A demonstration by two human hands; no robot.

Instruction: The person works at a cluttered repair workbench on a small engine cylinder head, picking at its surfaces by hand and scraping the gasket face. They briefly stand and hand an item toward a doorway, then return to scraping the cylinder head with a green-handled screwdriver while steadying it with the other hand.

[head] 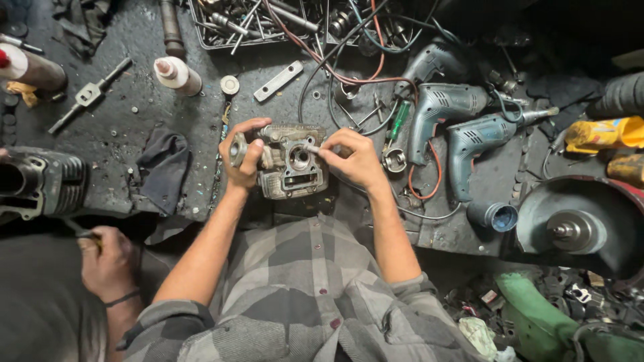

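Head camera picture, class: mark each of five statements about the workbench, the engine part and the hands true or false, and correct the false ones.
1. Both of the person's hands are on the metal engine part. True: the left hand grips its left side and the right hand rests fingers on its front.
2. The electric drills lie left of the engine part. False: they lie to its right.
3. A dark rag lies on the bench left of the engine part. True.
4. The white bottle is in the right hand. False: it lies on the bench, apart from both hands.
5. Another person's hand shows at lower left. True.
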